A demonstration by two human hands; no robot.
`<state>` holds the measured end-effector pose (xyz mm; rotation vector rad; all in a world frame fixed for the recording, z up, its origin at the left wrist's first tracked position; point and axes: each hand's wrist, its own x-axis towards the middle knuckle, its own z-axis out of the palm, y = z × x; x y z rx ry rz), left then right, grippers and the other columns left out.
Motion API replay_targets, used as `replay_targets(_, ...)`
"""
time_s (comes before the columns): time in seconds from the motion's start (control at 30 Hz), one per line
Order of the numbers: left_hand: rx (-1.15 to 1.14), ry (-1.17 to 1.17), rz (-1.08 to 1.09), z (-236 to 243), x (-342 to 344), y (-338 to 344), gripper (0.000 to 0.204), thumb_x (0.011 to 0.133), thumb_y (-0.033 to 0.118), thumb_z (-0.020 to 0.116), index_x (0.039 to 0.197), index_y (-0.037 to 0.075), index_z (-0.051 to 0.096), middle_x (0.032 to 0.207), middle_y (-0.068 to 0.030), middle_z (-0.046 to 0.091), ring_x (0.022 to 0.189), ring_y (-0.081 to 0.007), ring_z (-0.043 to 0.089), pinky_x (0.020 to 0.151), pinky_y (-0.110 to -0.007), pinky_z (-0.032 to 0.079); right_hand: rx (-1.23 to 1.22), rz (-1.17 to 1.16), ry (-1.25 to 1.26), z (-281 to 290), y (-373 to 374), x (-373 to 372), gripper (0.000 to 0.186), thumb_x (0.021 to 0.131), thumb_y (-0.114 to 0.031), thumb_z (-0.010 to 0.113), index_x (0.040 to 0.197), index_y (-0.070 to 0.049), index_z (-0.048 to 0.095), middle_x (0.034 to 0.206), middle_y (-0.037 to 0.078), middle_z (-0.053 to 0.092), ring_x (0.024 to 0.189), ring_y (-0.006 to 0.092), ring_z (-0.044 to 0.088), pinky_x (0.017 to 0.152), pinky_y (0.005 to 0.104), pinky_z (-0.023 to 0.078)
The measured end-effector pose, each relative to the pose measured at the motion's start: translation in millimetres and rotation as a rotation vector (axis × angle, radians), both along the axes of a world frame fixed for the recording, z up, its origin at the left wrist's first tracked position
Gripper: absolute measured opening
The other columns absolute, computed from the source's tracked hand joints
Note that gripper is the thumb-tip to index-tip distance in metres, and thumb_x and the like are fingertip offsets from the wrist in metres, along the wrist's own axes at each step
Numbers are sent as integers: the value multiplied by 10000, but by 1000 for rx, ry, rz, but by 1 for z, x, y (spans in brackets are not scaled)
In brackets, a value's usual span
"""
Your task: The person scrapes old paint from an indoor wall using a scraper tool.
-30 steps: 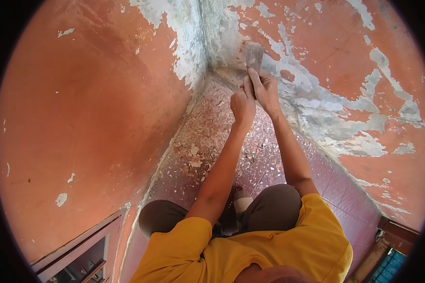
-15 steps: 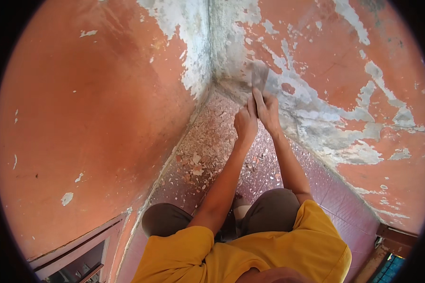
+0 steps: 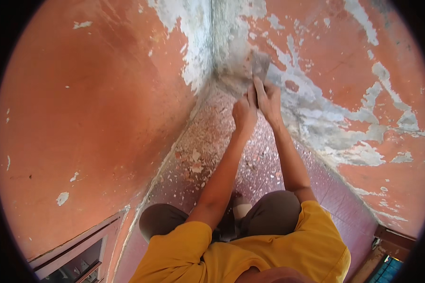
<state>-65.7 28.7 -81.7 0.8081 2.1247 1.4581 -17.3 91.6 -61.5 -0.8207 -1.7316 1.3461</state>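
A flat scraper [image 3: 260,66] with a wide, dull metal blade lies against the right-hand wall [image 3: 335,61], low and close to the corner. Both of my hands are closed on its handle. My right hand [image 3: 269,103] grips nearer the blade, thumb stretched along the tool. Just to its left and lower, my left hand [image 3: 244,114] wraps the handle's end. Around the blade the wall is bare grey-white plaster with patches of orange paint. My fingers hide most of the handle.
Paint flakes [image 3: 197,160] and dust litter the reddish floor [image 3: 333,191] between the walls. The orange left wall [image 3: 85,127] meets the right one at the corner. My bent knees [image 3: 274,212] are close below my arms. A framed opening [image 3: 80,254] sits at lower left.
The scraper and both hands have slid a little up the right-hand wall, with the grip unchanged. The view has shifted slightly.
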Motion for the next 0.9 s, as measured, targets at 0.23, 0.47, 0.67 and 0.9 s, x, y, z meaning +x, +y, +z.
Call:
replay_targets(0.23,-75,-57,-23,-7,5,-12,714,947,533,253,802,-44,648,737,-292,607,759,-452,597,675,-507,438,-102,-22,112,-2,-24,8,383,954,-281,502,734,20,591,602,38,583,536,70,517,468,240,396)
replay_targets(0.47,87,-137,-16,-4,-10,-3,702,952,523,273,796,-47,652,724,-294,604,731,-451,599,660,-486,452,74,1,-51,18,-11,-9,372,955,-255,502,713,10,600,584,30,565,562,99,564,497,246,434)
replay_targets(0.67,-23,-66,3,-9,1,-11,725,950,532,263,798,-61,652,693,-281,604,695,-429,607,633,-460,445,40,-25,-75,-5,-10,1,292,952,-228,509,901,17,659,595,35,575,526,94,555,473,238,424)
replay_targets(0.9,67,-115,8,-8,-8,-1,709,955,526,274,858,-66,652,677,-258,613,672,-398,614,612,-441,440,88,-4,-146,-7,3,-11,302,959,-225,494,1004,36,639,611,32,581,544,73,542,467,235,409)
